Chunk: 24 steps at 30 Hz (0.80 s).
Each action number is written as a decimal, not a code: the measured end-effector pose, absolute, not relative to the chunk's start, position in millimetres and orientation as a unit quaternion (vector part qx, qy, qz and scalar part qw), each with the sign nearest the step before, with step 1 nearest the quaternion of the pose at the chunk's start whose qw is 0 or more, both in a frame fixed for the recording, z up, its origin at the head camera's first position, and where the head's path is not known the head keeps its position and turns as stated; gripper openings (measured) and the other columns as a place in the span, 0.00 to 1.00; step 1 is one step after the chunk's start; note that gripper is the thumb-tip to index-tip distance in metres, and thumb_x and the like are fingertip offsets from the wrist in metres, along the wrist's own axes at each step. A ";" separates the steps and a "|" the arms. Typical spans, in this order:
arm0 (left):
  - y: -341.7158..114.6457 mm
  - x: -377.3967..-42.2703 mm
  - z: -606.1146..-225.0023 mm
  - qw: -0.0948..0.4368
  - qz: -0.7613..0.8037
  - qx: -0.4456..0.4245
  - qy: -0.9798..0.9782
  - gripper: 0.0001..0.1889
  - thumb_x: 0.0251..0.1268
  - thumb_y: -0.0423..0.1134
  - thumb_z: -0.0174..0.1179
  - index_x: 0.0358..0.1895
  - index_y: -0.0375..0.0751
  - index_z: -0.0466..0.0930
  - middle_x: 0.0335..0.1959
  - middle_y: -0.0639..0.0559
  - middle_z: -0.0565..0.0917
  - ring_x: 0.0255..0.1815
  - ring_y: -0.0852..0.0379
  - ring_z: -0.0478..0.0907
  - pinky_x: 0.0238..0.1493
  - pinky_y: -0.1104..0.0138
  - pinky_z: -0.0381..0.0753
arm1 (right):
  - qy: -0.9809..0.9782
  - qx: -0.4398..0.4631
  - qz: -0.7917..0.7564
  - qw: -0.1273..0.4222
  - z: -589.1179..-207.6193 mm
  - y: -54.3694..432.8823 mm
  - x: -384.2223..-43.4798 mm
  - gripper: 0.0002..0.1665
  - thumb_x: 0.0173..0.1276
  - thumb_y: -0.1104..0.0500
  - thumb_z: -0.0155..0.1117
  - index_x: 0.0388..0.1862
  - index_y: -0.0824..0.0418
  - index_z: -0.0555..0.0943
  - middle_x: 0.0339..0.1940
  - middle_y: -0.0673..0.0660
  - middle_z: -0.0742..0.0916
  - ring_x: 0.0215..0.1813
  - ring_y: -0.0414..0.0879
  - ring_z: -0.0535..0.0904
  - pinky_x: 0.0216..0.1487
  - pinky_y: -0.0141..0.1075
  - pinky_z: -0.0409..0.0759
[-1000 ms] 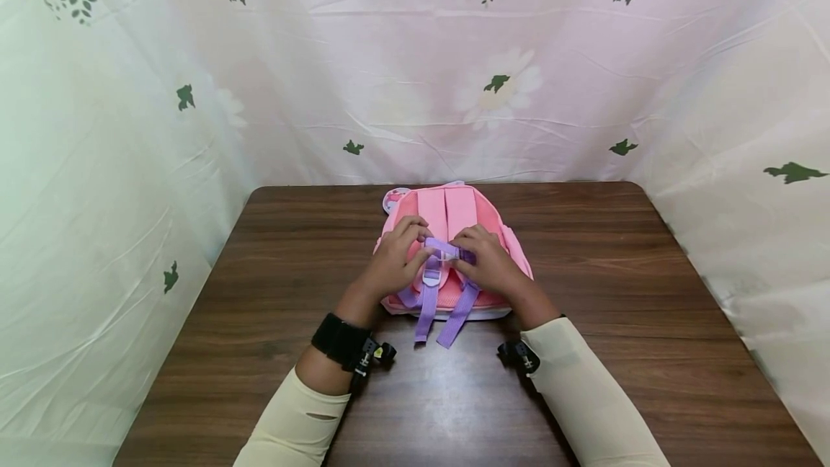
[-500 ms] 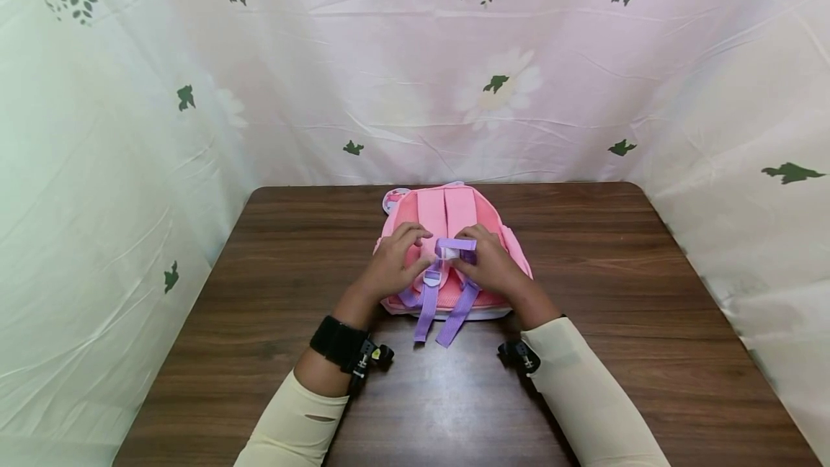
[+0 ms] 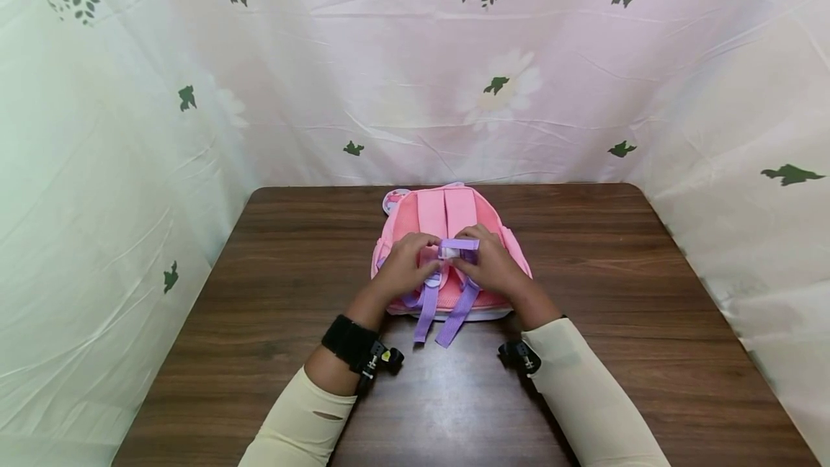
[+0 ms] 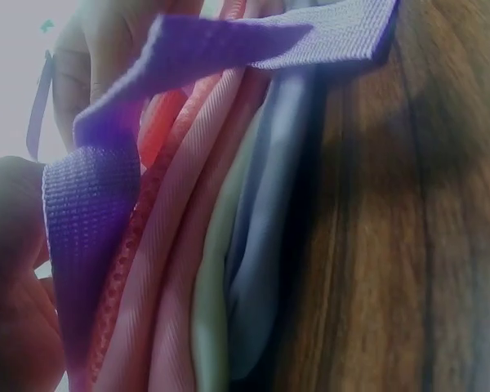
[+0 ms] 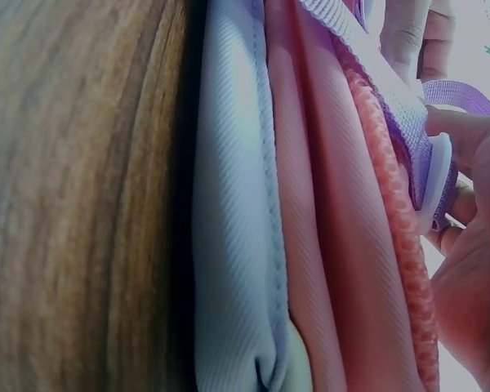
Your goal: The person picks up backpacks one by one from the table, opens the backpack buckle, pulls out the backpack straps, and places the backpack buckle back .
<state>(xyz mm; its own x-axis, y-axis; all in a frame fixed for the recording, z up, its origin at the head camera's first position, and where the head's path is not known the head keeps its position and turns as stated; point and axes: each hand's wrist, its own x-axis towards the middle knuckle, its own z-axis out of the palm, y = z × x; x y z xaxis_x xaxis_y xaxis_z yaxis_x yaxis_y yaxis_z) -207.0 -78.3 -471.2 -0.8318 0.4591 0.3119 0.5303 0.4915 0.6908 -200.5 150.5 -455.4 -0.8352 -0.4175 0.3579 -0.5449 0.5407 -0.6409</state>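
Observation:
A pink child's backpack (image 3: 402, 229) lies on the table with its shoulder straps facing up. Over its middle, a purple webbing strap (image 3: 459, 244) is raised in a loop between both hands. My right hand (image 3: 491, 263) pinches the loop's right side. Thumb and fingertips of my left hand (image 3: 403, 265) close on its left end. A pale plastic buckle (image 5: 438, 184) shows beside the right hand in the right wrist view. The left wrist view has a purple strap (image 4: 90, 212) crossing before the left hand. Two purple strap ends (image 3: 426, 316) hang over the backpack's near edge.
The brown wooden table (image 3: 311, 236) extends on both sides of the backpack. A round pink tag (image 3: 393, 200) lies by its upper left corner. Patterned cloth (image 3: 402, 92) hangs behind the table and along both sides.
My left hand first lets go of the strap's left end, then moves right and closes on it again. The right hand stays nearly still, keeping hold of the strap.

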 end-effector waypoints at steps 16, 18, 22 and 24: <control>-75.4 -204.8 -467.8 -0.008 -0.485 -0.212 -0.848 0.11 0.74 0.31 0.69 0.55 0.34 0.89 0.54 0.39 0.90 0.58 0.45 0.85 0.67 0.48 0.83 | -0.864 0.286 0.406 0.080 -458.5 152.8 -201.3 0.16 0.69 0.67 0.78 0.54 0.65 0.87 0.52 0.62 0.87 0.54 0.54 0.81 0.57 0.49 0.83; -76.0 -204.9 -467.9 -0.011 -0.488 -0.206 -0.848 0.08 0.75 0.30 0.68 0.53 0.34 0.89 0.54 0.40 0.91 0.57 0.46 0.85 0.67 0.48 0.83 | -0.864 0.295 0.400 0.087 -458.5 153.5 -201.9 0.15 0.70 0.67 0.78 0.53 0.66 0.88 0.53 0.63 0.88 0.55 0.56 0.81 0.58 0.52 0.82; -77.0 -204.9 -466.4 -0.007 -0.486 -0.198 -0.851 0.07 0.77 0.30 0.67 0.51 0.36 0.91 0.52 0.42 0.92 0.57 0.47 0.85 0.67 0.48 0.83 | -0.863 0.302 0.392 0.104 -458.3 154.4 -202.3 0.12 0.71 0.66 0.77 0.51 0.66 0.90 0.51 0.63 0.88 0.55 0.56 0.80 0.57 0.51 0.79; -77.0 -205.3 -466.0 -0.007 -0.479 -0.197 -0.856 0.06 0.77 0.31 0.67 0.49 0.37 0.92 0.51 0.43 0.93 0.56 0.49 0.86 0.66 0.50 0.84 | -0.863 0.303 0.389 0.112 -457.9 154.3 -202.0 0.11 0.71 0.66 0.77 0.50 0.66 0.90 0.48 0.62 0.87 0.51 0.55 0.79 0.54 0.48 0.77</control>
